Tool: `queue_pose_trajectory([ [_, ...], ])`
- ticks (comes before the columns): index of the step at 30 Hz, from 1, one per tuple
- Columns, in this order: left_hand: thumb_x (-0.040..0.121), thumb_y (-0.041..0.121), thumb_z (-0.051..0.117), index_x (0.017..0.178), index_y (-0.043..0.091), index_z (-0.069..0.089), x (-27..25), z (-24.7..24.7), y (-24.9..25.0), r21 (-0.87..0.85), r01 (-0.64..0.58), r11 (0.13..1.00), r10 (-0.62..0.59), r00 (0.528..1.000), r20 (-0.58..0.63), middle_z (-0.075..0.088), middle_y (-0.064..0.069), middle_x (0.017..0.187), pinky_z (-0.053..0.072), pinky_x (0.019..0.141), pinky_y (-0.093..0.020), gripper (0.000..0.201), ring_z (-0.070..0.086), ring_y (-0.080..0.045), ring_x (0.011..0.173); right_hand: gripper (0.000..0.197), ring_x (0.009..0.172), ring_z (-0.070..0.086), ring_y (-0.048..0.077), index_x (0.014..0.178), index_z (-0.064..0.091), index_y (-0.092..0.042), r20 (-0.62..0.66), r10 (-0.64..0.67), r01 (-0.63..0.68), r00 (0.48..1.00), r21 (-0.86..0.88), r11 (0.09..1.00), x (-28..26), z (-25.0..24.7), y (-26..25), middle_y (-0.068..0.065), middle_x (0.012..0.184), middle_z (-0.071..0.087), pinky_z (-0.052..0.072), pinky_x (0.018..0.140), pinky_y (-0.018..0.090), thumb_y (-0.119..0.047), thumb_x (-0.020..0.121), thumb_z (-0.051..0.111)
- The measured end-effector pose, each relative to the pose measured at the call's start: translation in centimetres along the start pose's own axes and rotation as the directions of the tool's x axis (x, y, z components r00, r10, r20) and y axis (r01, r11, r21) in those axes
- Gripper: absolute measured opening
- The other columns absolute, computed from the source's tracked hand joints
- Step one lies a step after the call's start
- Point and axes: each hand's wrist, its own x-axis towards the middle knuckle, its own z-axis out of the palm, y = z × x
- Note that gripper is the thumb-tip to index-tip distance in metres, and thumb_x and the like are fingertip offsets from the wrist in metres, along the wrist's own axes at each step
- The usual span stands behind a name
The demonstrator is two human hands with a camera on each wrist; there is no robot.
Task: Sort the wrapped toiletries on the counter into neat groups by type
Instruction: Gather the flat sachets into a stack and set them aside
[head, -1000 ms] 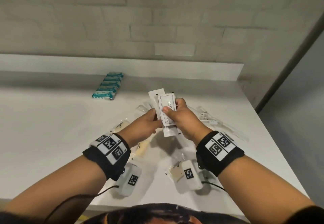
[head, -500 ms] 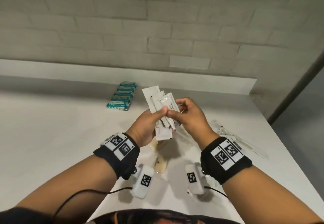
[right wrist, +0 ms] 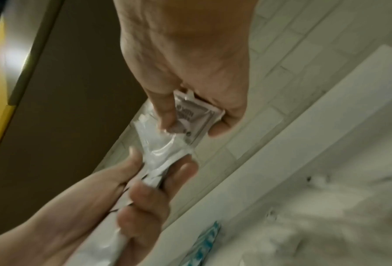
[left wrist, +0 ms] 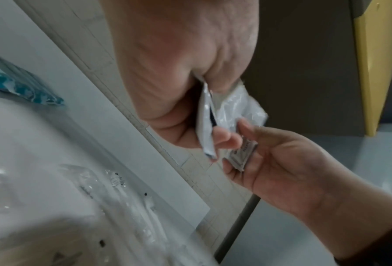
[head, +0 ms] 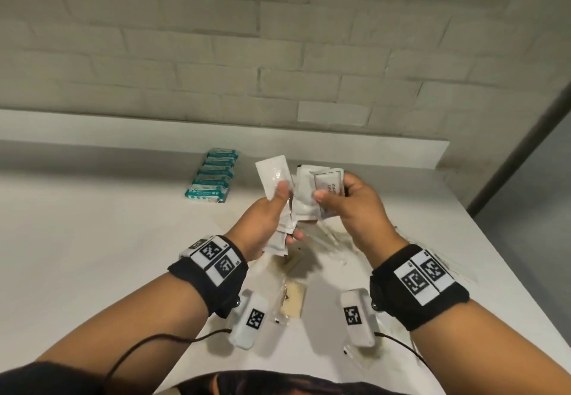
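White laminate counter (head: 92, 255) carries the whole job, and the sorting looks partly done. At its back, near the wall, a neat row of teal packets (head: 213, 180) already stands as one finished group. Loose clear-wrapped items (head: 327, 240) and a tan wrapped piece (head: 292, 300) lie scattered on the counter below the raised hands, so I judge at least two types are not yet grouped.

Above them, the left hand (head: 265, 224) grips a fanned bunch of white sachets (head: 273, 175), thumb pressed on the front, fingers curled behind. Just beside it, the right hand (head: 355, 209) pinches a printed sachet (head: 329, 184) between thumb and fingers, its edge touching the fan, either joining it or being drawn from it; I cannot tell which.

Only the head view shows the teal row whole. The right wrist view shows what the head view hides: the left fingers (right wrist: 144, 198) wrapped round the lower ends of the bunch. The left wrist view shows the sachets edge-on, layered thinly.
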Motion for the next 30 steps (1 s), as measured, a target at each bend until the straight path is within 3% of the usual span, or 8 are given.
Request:
queue_pose_trajectory([
  [3, 0.096, 0.055, 0.034, 0.110, 0.011, 0.065, 0.7, -0.2, 0.5, -0.160, 0.062, 0.985, -0.066, 0.998, -0.015, 0.073, -0.017, 0.095, 0.046, 0.045, -0.022, 0.055, 0.062, -0.018, 0.054, 0.021, 0.089, 0.058, 0.010, 0.073, 0.071, -0.020, -0.005, -0.374, 0.352, 0.928, -0.327, 0.877, 0.7, -1.7, 0.4, 0.000, 0.092, 0.058, 0.046, 0.082, 0.027, 0.000, 0.074, 0.067],
  [6, 0.093, 0.022, 0.058, 0.108, 0.004, 0.066, 1.1, -0.3, 1.0, -0.239, 0.048, 0.970, -0.045, 0.999, 0.021, 0.070, -0.016, 0.102, 0.054, 0.064, -0.029, 0.025, 0.067, -0.024, 0.079, 0.028, 0.102, 0.059, 0.025, 0.075, 0.077, -0.023, 0.340, -0.587, 0.616, 0.735, -0.696, 0.368, 0.2, -2.4, 0.7, -0.002, 0.102, 0.066, 0.040, 0.088, 0.037, -0.016, 0.074, 0.050],
  [8, 0.087, 0.006, 0.064, 0.100, 0.005, 0.069, 1.4, -0.3, 1.1, -0.213, 0.012, 0.977, -0.018, 0.999, -0.027, 0.073, -0.011, 0.102, 0.054, 0.084, -0.036, 0.015, 0.069, -0.023, 0.092, 0.030, 0.100, 0.061, 0.024, 0.082, 0.078, -0.022, 0.394, -0.591, 0.630, 0.704, -0.730, 0.264, 0.1, -3.1, 1.3, 0.002, 0.104, 0.068, 0.042, 0.088, 0.037, -0.012, 0.076, 0.051],
  [12, 0.082, 0.005, 0.071, 0.094, 0.007, 0.071, 1.8, -0.8, 0.9, -0.160, -0.057, 0.985, 0.023, 0.978, -0.207, 0.074, -0.008, 0.101, 0.048, 0.097, -0.037, 0.013, 0.070, -0.020, 0.096, 0.025, 0.083, 0.060, 0.012, 0.091, 0.067, -0.027, 0.061, -0.320, 0.292, 0.945, -0.598, 0.747, -0.3, -4.2, 1.6, -0.001, 0.091, 0.063, 0.053, 0.080, 0.036, -0.003, 0.086, 0.061],
  [15, 0.079, 0.007, 0.074, 0.097, 0.008, 0.071, 1.9, -1.0, 0.5, -0.095, -0.069, 0.993, 0.044, 0.970, -0.240, 0.073, -0.010, 0.105, 0.047, 0.101, -0.042, 0.018, 0.069, -0.024, 0.101, 0.019, 0.078, 0.061, 0.016, 0.096, 0.057, -0.031, -0.012, -0.099, 0.086, 0.995, -0.409, 0.908, -0.5, -3.9, 0.2, -0.001, 0.090, 0.065, 0.054, 0.070, 0.039, -0.012, 0.093, 0.057],
  [21, 0.082, 0.009, 0.072, 0.105, 0.002, 0.070, 1.7, 0.2, 0.7, -0.032, -0.089, 0.995, 0.084, 0.987, -0.140, 0.074, -0.010, 0.103, 0.053, 0.091, -0.034, 0.025, 0.070, -0.024, 0.099, 0.022, 0.084, 0.068, 0.021, 0.112, 0.054, -0.017, 0.135, 0.083, -0.040, 0.987, -0.293, 0.955, 0.9, -1.4, -1.7, 0.004, 0.100, 0.068, 0.058, 0.067, 0.034, -0.010, 0.092, 0.061],
  [26, 0.088, 0.003, 0.064, 0.108, -0.004, 0.065, 1.0, 1.1, 0.5, -0.106, -0.039, 0.994, 0.035, 0.999, -0.042, 0.072, -0.015, 0.095, 0.057, 0.067, -0.028, 0.022, 0.071, -0.024, 0.082, 0.019, 0.089, 0.068, 0.027, 0.101, 0.056, -0.013, -0.278, -0.051, 0.000, 0.959, -0.178, 0.984, 1.3, -0.6, -0.4, 0.009, 0.096, 0.068, 0.057, 0.080, 0.046, -0.006, 0.086, 0.066],
  [30, 0.087, 0.001, 0.064, 0.102, -0.009, 0.066, 1.0, 0.6, 0.4, -0.030, -0.018, 0.999, 0.014, 0.989, -0.147, 0.072, -0.010, 0.078, 0.055, 0.061, -0.025, 0.018, 0.068, -0.015, 0.063, 0.022, 0.100, 0.066, 0.025, 0.108, 0.057, -0.019, -0.144, 0.014, -0.056, 0.989, -0.295, 0.954, 0.9, -1.6, 1.2, 0.007, 0.111, 0.065, 0.054, 0.088, 0.048, -0.009, 0.089, 0.061],
])
